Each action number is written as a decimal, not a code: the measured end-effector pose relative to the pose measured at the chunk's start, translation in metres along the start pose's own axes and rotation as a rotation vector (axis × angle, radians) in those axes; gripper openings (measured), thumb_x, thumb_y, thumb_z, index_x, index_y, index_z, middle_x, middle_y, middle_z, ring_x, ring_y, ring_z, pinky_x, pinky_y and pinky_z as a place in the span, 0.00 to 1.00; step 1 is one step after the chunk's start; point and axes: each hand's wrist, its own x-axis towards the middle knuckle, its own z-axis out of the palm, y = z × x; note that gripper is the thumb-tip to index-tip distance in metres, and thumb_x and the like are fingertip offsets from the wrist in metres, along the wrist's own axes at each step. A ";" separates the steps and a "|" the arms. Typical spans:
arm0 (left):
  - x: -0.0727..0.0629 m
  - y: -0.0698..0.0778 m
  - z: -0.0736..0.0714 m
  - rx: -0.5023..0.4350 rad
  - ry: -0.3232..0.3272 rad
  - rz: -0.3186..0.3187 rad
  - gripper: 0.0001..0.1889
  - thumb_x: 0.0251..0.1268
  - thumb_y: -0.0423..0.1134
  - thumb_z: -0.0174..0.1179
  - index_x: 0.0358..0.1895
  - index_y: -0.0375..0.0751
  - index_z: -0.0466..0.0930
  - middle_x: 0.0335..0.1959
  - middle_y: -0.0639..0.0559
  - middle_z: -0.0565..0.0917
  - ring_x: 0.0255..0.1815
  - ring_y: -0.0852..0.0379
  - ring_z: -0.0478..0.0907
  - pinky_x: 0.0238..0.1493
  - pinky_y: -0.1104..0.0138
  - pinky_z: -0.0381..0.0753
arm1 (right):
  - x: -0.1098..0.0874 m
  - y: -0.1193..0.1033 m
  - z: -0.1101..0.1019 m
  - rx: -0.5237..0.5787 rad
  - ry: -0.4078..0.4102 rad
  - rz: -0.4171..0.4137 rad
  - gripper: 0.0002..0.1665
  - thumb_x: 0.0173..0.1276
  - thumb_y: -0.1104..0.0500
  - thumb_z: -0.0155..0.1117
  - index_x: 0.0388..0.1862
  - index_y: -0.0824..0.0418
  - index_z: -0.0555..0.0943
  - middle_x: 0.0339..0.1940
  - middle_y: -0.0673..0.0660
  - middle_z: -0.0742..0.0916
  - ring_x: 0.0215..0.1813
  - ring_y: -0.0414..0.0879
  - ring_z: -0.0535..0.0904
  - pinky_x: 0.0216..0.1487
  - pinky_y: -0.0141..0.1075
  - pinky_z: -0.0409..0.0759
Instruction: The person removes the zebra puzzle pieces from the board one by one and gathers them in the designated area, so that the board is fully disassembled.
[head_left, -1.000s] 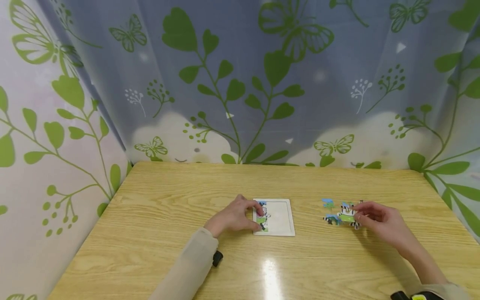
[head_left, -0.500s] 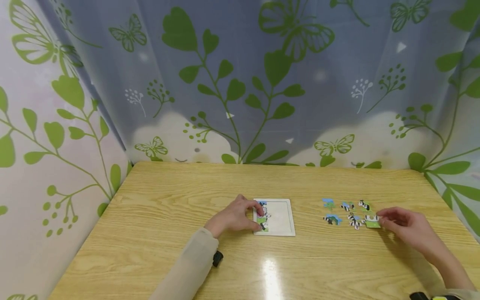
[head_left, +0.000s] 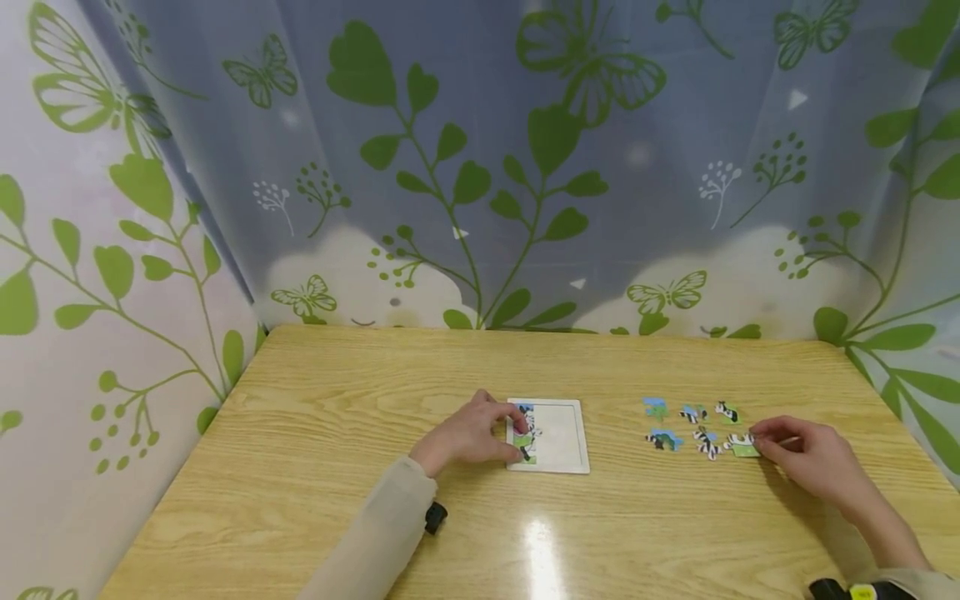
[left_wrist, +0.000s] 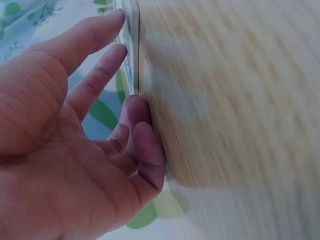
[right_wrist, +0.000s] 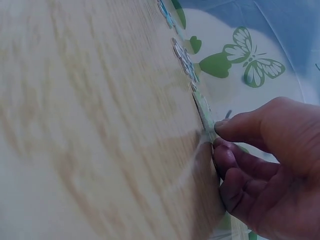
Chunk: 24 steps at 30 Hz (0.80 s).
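Observation:
A white puzzle tray (head_left: 562,435) lies flat on the table, with a strip of assembled picture along its left side. My left hand (head_left: 471,429) rests at that side, thumb and index fingertips on the picture strip; in the left wrist view its lower fingers curl by the tray's edge (left_wrist: 134,65). At the right, my right hand (head_left: 813,454) pinches the right edge of a green-and-white puzzle piece (head_left: 745,451) at the table surface. The right wrist view shows the thumb over this piece (right_wrist: 204,112) and the other fingers bent beside it.
Several loose puzzle pieces lie left of my right hand: a blue-and-green one (head_left: 657,407), a blue one with dark shapes (head_left: 664,440), a black-and-white one (head_left: 707,443) and others. A patterned curtain (head_left: 480,208) hangs behind the wooden table (head_left: 360,367).
My right hand has carried the green-and-white piece rightward from above the other pieces and lowered it beside them. Pieces once hidden beneath it now show. My left hand has stayed on the tray.

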 end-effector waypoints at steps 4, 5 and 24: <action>0.002 -0.007 -0.004 -0.049 -0.033 0.034 0.12 0.65 0.45 0.69 0.50 0.55 0.83 0.55 0.46 0.70 0.52 0.52 0.67 0.54 0.55 0.70 | 0.001 -0.001 0.000 -0.007 0.020 0.013 0.17 0.76 0.50 0.64 0.50 0.62 0.85 0.45 0.61 0.90 0.35 0.19 0.74 0.34 0.29 0.77; 0.002 -0.009 -0.005 -0.059 -0.038 0.041 0.13 0.65 0.46 0.69 0.51 0.54 0.83 0.54 0.45 0.70 0.51 0.52 0.67 0.53 0.55 0.70 | 0.001 -0.003 0.000 -0.008 0.034 0.009 0.17 0.76 0.50 0.64 0.50 0.62 0.86 0.45 0.62 0.90 0.34 0.18 0.74 0.33 0.29 0.77; 0.021 -0.019 -0.015 0.029 0.043 -0.035 0.31 0.60 0.54 0.72 0.67 0.57 0.75 0.63 0.44 0.69 0.63 0.47 0.70 0.64 0.45 0.74 | 0.037 -0.121 0.054 0.167 -0.047 -0.220 0.12 0.74 0.55 0.66 0.50 0.59 0.85 0.42 0.56 0.89 0.36 0.40 0.82 0.28 0.34 0.78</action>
